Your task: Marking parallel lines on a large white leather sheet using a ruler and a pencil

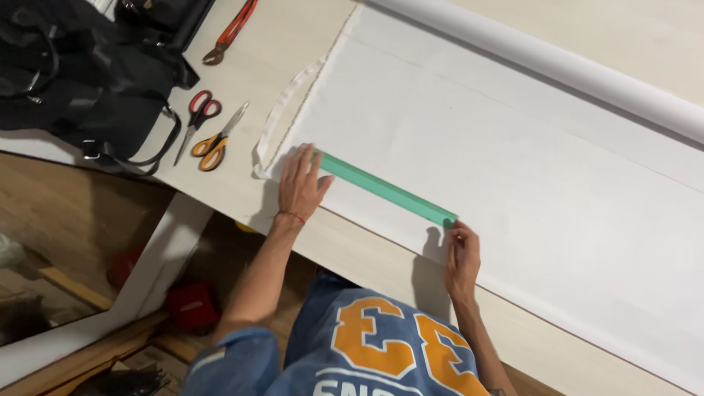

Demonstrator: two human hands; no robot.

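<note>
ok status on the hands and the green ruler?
Left hand flat on one end of green ruler; right hand pinching the other end. Ruler flat on white fabric. Scissors off to the side, nothing blocking.

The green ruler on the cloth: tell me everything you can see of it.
The green ruler is a long, flat, straight strip, plastic by its look. It lies flat and slantwise on the white cloth, near the cloth's front edge. The left hand presses down on its upper-left end; the right hand has its fingertips at the lower-right end. No markings can be made out.
</note>
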